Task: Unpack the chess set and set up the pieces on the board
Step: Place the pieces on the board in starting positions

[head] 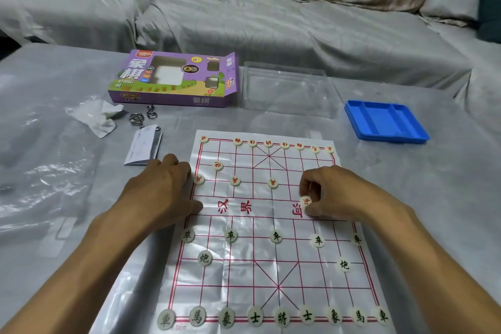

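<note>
While a red-lettered piece (305, 200) is pinched over the river band by the fingers (307, 184) of the right hand (332, 192), the board sheet (271, 266) is pressed flat at its left edge by the open left hand (162, 187). Black-lettered pieces (254, 317) are lined along the near rows. Beyond, a purple box (173, 81), clear lid (287, 89) and blue tray (385, 122) are spread on the plastic-covered table (54, 171), backed by a grey-draped sofa (244, 8).
</note>
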### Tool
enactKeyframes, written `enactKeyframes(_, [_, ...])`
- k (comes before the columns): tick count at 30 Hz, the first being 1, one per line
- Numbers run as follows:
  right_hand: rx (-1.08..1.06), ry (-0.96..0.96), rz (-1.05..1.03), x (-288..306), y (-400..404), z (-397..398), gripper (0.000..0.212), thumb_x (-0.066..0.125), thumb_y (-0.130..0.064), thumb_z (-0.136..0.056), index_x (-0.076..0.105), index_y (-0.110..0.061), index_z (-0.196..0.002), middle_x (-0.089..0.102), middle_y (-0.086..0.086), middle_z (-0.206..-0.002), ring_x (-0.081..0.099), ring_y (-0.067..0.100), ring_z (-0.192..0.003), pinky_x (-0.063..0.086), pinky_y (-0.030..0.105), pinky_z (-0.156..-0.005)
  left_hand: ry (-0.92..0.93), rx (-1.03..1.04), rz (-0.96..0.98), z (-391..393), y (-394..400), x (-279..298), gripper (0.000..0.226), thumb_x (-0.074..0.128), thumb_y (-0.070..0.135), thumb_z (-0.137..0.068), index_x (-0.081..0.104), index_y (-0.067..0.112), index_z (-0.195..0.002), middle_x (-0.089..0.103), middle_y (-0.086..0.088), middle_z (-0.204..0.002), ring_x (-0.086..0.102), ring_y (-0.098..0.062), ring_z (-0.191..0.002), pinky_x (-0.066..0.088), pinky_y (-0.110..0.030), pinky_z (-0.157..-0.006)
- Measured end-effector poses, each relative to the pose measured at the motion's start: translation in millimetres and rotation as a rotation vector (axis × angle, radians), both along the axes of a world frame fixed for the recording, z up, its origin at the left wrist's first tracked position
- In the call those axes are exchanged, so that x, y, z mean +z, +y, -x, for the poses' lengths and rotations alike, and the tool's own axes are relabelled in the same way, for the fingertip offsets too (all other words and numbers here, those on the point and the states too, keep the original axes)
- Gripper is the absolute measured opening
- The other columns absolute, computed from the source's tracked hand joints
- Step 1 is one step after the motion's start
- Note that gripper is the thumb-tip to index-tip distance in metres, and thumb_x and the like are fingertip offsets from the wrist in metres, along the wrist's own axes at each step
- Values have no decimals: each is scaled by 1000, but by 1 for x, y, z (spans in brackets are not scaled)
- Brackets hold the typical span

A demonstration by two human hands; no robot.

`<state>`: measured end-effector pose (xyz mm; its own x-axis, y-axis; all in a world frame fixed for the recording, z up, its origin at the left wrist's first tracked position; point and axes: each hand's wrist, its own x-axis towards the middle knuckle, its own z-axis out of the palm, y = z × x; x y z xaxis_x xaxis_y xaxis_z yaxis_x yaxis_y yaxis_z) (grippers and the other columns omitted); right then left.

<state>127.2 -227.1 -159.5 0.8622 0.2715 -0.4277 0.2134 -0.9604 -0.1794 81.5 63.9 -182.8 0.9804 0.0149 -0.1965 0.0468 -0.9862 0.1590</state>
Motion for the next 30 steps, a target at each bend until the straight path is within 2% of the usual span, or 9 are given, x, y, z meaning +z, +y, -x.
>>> enactKeyframes(3, [13,-12,8,0,-1,0,20,73,-26,-80,62,-33,-95,62,-13,-83,59,8,-77,55,27,-73,0,-2,-1,0,0,-1,62,66,60,-75,48,26,-123,47,5,-122,46,-16,-106,48,-31,-76])
enactKeyframes(6, [17,-47,27,2,1,1,21,74,-43,-79,62,-30,-89,62,-12,-82,58,8,-76,51,25,-67,1,-1,0,-1,0,-1,62,66,60,-75,47,26,-123,47,5,-122,46,-16,-106,47,-31,-75])
enactKeyframes(8, [29,-78,45,6,3,2,27,74,-50,-76,61,-29,-87,61,-11,-80,57,8,-75,43,23,-59,1,2,1,0,-1,0,61,66,60,-75,48,26,-122,47,5,-121,46,-16,-105,46,-30,-74])
enactKeyframes(10, [36,-89,29,8,3,1,26,75,-47,-76,59,-32,-90,59,-12,-80,55,7,-74,38,21,-57,-3,3,4,0,-1,0,60,67,60,-75,48,26,-121,47,5,-119,45,-16,-104,45,-30,-73])
enactKeyframes(14, [56,-17,-1,6,3,2,24,74,-27,-81,62,-36,-100,61,-13,-81,58,7,-75,47,18,-63,-4,7,10,0,-1,1,58,67,59,-74,49,26,-119,46,6,-117,44,-16,-105,44,-30,-72])
enactKeyframes(19, [55,-66,-11,6,4,1,19,73,-34,-82,64,-33,-99,61,-14,-81,57,6,-74,44,17,-62,9,14,13,1,-2,3,61,67,59,-74,48,25,-121,46,5,-120,44,-17,-109,44,-31,-73])
enactKeyframes(24, [6,-192,-234,17,26,-5,20,74,-35,-80,66,-32,-97,63,-10,-77,59,8,-73,51,27,-67,19,18,12,2,-5,8,58,67,55,-76,47,23,-121,45,5,-118,43,-18,-110,46,-32,-76])
enactKeyframes(30, [36,-314,-370,2,103,-52,22,76,-30,-81,70,-23,-101,55,-12,-75,53,10,-70,40,25,-60,36,19,14,2,-8,12,61,67,54,-78,45,23,-125,44,4,-122,44,-17,-111,48,-31,-80])
